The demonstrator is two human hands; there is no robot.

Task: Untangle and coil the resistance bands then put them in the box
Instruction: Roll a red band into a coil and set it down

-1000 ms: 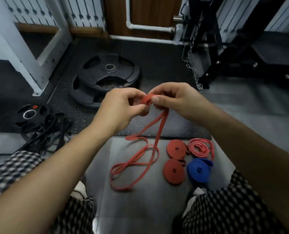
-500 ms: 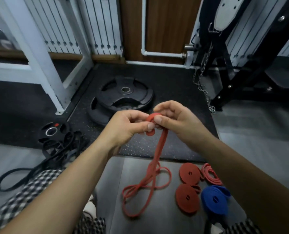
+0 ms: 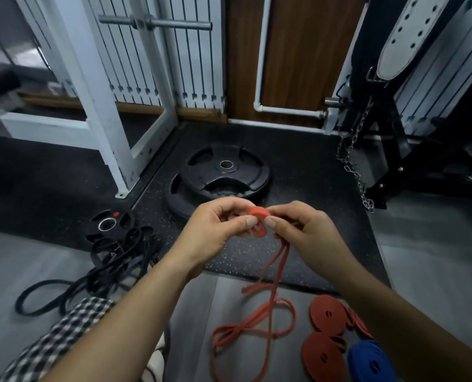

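Head view: a gym floor seen from above, with both forearms reaching forward.
Left hand: thumb and fingers pinch the left side of a small roll at the end of the red band.
Right hand: pinches the right side of the same roll, close to the left hand.
Red band: the rolled part is held in the air between the hands. The rest hangs down and lies in loose loops on the grey floor.
Red coils: 2 flat ones lie on the floor just right of the loops, touching each other.
Blue coil: beside the nearer red coil, at the bottom edge.
Black bands: a tangled heap at the left, touching a small plate.
Large plates: 2 black ones stacked on the speckled mat, beyond the hands.
Chain: hangs at the right, beside a black frame.
Trousers: checked, at the lower left.
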